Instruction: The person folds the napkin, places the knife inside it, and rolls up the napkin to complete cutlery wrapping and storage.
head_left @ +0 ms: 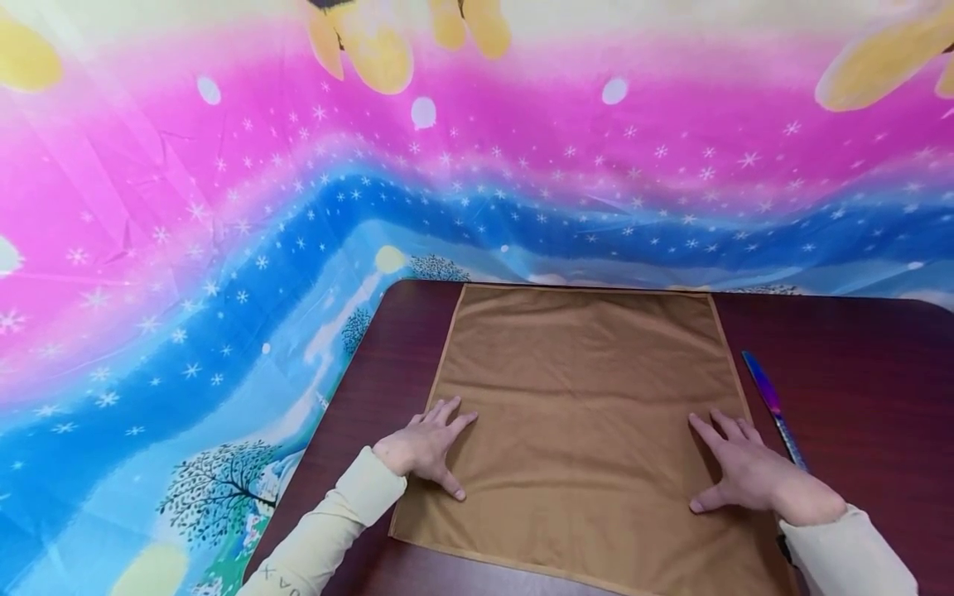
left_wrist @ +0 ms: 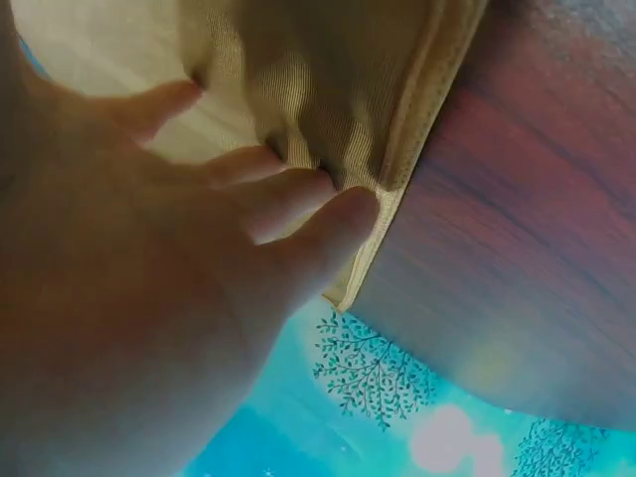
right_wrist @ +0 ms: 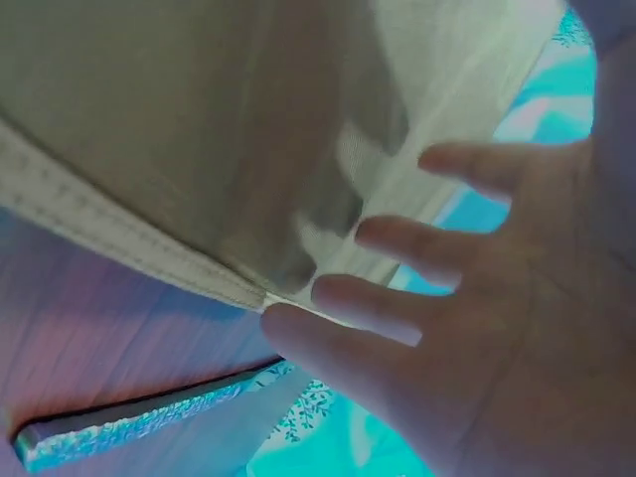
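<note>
See brown hemmed cloth (head_left: 581, 364) spread from far edge of wooden table (head_left: 857, 381) towards near edge; note left hand (head_left: 428, 447) and right hand (head_left: 749, 473) at opposite sides, fingers splayed apart, probably for even reach. Find iridescent knife (head_left: 775, 410) between cloth and right edge, presumably kept clear.

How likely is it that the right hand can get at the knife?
Quite likely: the knife lies on the table close beside the right hand, with nothing visible blocking the way. That hand is spread over the cloth and grips nothing.
</note>
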`<control>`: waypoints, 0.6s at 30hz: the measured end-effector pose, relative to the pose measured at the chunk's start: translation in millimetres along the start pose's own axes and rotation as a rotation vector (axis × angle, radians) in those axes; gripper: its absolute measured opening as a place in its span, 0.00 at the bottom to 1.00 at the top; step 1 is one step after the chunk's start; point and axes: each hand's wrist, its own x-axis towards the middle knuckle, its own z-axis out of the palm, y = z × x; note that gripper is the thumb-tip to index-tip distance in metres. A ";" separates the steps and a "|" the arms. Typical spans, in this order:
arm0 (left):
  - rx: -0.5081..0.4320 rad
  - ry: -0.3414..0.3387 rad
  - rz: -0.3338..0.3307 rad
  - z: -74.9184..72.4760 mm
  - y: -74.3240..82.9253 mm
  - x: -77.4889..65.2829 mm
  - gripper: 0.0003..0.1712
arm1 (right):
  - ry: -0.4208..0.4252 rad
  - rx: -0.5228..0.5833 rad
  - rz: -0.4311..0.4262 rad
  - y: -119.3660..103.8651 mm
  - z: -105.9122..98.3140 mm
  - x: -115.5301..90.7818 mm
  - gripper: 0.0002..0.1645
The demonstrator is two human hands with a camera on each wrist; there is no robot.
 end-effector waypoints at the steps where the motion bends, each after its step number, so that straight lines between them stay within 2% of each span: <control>1: -0.004 0.014 0.006 0.1 0.2 0.6 0.69 | 0.010 0.001 -0.003 0.1 0.7 0.9 0.72; 4: -0.016 0.039 0.026 1.4 1.5 2.3 0.68 | 0.011 0.013 -0.007 -0.1 2.8 3.0 0.71; 9: -0.021 0.011 0.014 5.4 2.9 2.8 0.69 | -0.011 0.026 -0.005 -0.4 6.0 3.1 0.73; 18: 0.040 0.009 -0.001 4.5 4.7 1.3 0.70 | -0.045 0.025 0.010 -3.1 0.1 3.6 0.75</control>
